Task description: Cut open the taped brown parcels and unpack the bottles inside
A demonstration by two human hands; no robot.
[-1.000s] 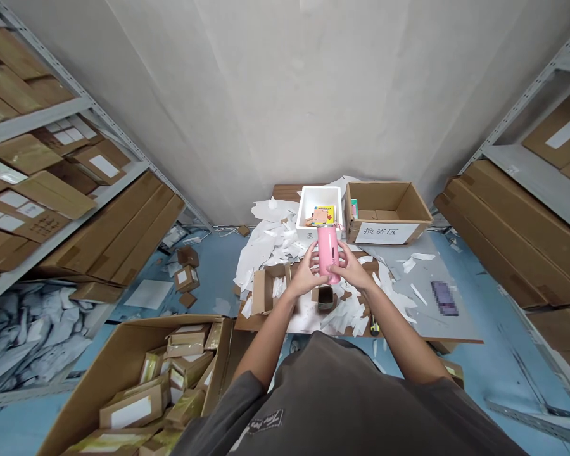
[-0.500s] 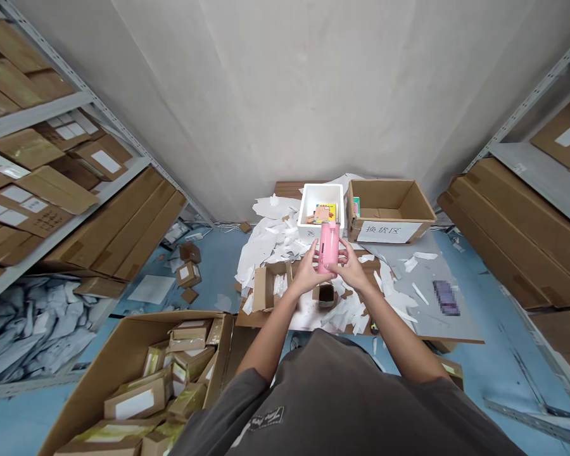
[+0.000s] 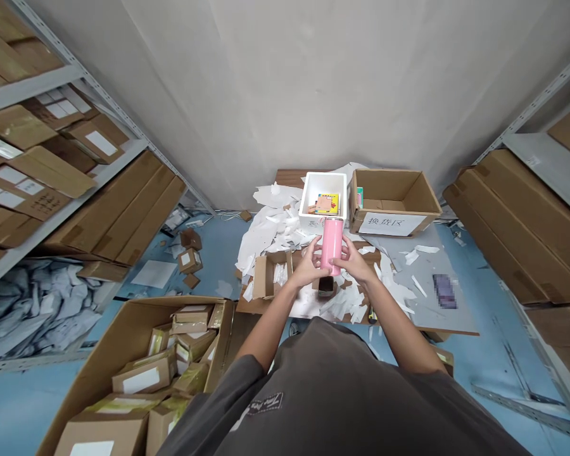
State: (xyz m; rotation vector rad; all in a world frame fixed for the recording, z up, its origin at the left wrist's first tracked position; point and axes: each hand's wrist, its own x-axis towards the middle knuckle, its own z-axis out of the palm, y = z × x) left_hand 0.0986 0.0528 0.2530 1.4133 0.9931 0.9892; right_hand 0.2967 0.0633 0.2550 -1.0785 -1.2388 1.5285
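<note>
A pink tumbler (image 3: 332, 246) stands upright between my two hands, above the table in front of me. My left hand (image 3: 310, 266) is closed around its left side. My right hand (image 3: 355, 261) grips the right side, with the thumb on the front. The side turned toward me looks plain pink. Just below lies a small open box with a dark inside (image 3: 326, 287). An open cardboard box (image 3: 264, 280) with white packing material in it sits left of my left hand.
Behind the tumbler stands a white bin (image 3: 305, 206) holding colourful packets, beside a labelled cardboard box (image 3: 393, 224). Torn white paper (image 3: 258, 246) covers much of the table. A blurred purple object (image 3: 444, 291) lies at right. A large carton (image 3: 92, 342) of parcels and loaded shelves flank me.
The tumbler has been turned in my hands: the lid tab and dark marking seen before no longer show. Both hands keep hold of it. The view has shifted slightly.
</note>
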